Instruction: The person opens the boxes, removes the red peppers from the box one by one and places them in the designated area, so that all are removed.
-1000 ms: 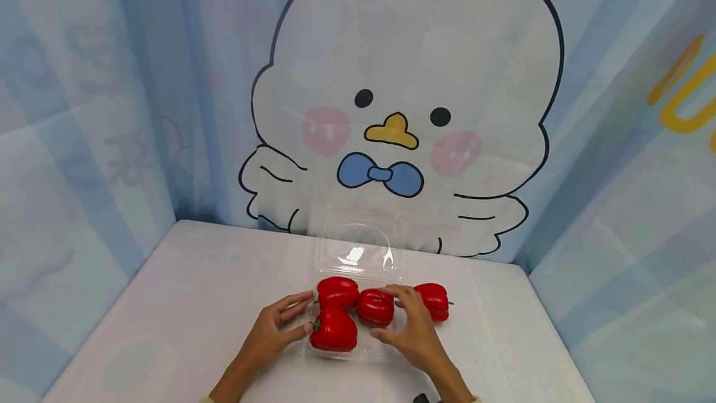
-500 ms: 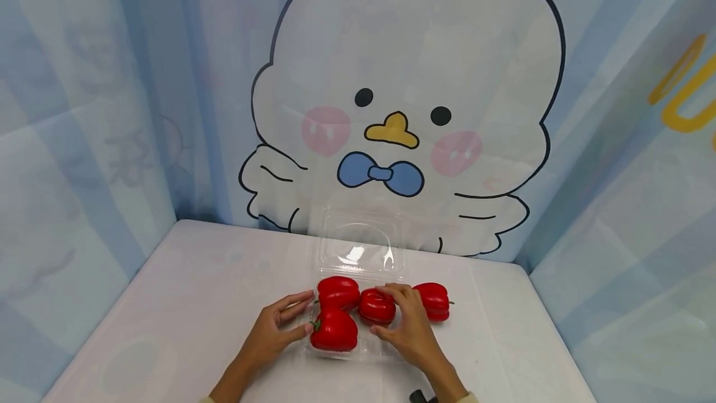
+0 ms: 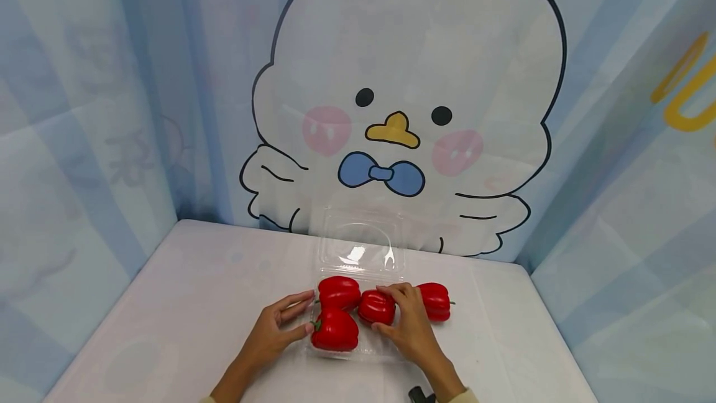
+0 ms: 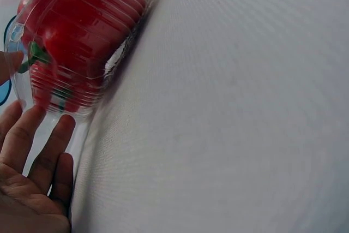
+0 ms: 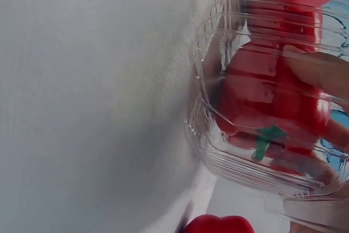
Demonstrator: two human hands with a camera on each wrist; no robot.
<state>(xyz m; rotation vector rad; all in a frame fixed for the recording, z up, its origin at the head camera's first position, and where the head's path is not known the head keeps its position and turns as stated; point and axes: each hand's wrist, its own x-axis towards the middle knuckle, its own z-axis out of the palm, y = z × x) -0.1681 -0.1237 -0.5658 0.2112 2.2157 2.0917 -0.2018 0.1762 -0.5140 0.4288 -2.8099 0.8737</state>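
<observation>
Three red bell peppers lie in a clear plastic clamshell box (image 3: 369, 351): a back-left one (image 3: 338, 291), a front-left one (image 3: 337, 331) with a green stem, and a right one (image 3: 376, 308). My right hand (image 3: 411, 324) reaches into the box and grips the right pepper between thumb and fingers. Seen through the ribbed wall in the right wrist view, that pepper (image 5: 248, 88) has its stem towards the box's end. With straight fingers, my left hand (image 3: 275, 326) touches the box's left side. Its fingertips rest at the ribbed wall in the left wrist view.
Another red bell pepper (image 3: 436, 301) lies on the white table (image 3: 184, 322) right of the box, behind my right hand. The clear lid (image 3: 360, 241) stands raised at the back. A dark object (image 3: 417, 394) shows by my right wrist. A printed cloth (image 3: 475, 36) hangs behind.
Almost nothing moves. The right hand's thumb comes slightly closer to the right pepper, and that pepper shifts very slightly; the left hand stays at the box's side.
</observation>
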